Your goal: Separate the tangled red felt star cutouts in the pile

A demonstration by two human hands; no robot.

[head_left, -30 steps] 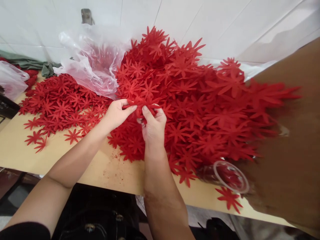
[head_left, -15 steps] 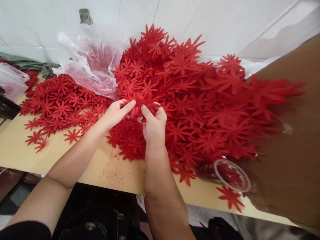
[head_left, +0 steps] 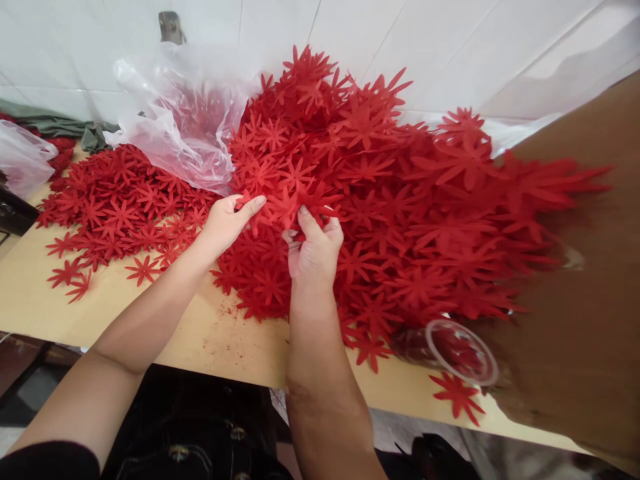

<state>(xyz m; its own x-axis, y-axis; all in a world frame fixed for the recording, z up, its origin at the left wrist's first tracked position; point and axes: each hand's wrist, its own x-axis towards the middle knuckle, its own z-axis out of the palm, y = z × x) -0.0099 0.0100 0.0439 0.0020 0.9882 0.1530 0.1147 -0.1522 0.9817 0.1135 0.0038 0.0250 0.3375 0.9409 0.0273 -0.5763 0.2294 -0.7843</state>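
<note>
- A crumpled clear plastic bag (head_left: 185,120) lies up and left of the hands.
- A clear plastic cup (head_left: 457,352) lies on its side at the lower right.
- Grey-green cloth (head_left: 60,128) sits far left by the white tiled wall (head_left: 450,47).
- Brown cardboard (head_left: 590,320) fills the right.

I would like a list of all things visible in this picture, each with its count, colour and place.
big flower pile: many cut-outs, red, table centre to right, against the wall
small flower pile: many, red, table left, spread flat
held flowers: a few, red, between both hands
plastic bag: one, clear, between the piles
second bag: one, clear, far left
cloth: one, grey-green, back left
cup: one, clear, lying at front right edge
cardboard: one, brown, right
table: one, light wood
wall: white tiles
left hand: pinching flowers
right hand: pinching flowers
</note>
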